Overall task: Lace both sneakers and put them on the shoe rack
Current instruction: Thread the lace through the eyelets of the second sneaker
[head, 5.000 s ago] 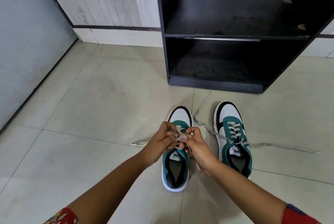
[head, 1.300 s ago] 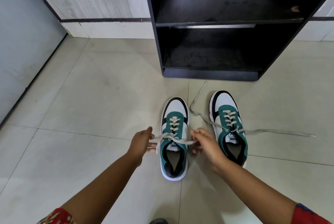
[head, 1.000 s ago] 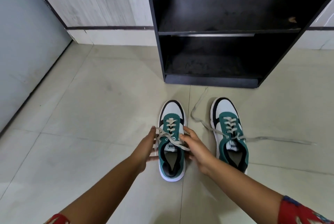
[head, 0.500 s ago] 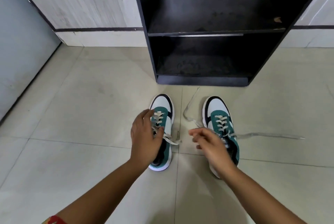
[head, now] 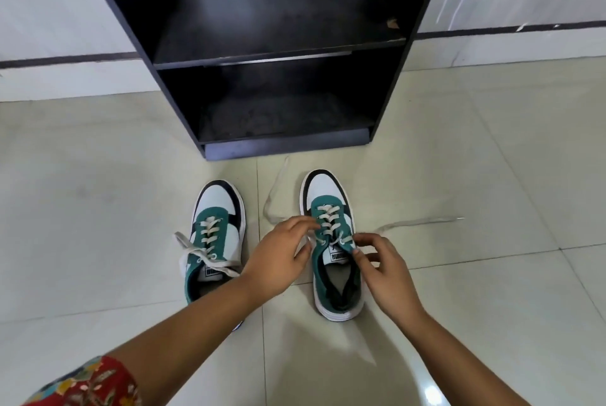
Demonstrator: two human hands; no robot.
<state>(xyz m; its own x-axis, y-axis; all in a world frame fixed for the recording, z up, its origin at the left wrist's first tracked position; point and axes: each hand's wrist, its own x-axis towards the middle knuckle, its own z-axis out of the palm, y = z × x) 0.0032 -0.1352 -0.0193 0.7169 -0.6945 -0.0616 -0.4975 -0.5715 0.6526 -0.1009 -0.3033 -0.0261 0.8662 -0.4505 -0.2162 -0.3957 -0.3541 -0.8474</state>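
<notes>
Two green, white and black sneakers stand on the tiled floor, toes toward the black shoe rack (head: 262, 45). The left sneaker (head: 216, 232) has its lace crossed up the eyelets, with the ends lying loose over its tongue. The right sneaker (head: 329, 209) is laced too, and its long loose lace ends (head: 423, 221) trail out on the floor to both sides. My left hand (head: 278, 261) hovers at this sneaker's left side, fingers spread over the lace. My right hand (head: 383, 271) pinches the lace at the top right eyelet.
The rack has two dark shelves with nothing on them, and its base sits just beyond the sneakers' toes. A pale wall with a dark stripe (head: 65, 59) runs behind it. Light tiled floor (head: 98, 209) spreads on both sides.
Both hands have left the left sneaker and moved right to the right sneaker. The left sneaker's lace ends now lie loose on it. The view has shifted closer to the rack.
</notes>
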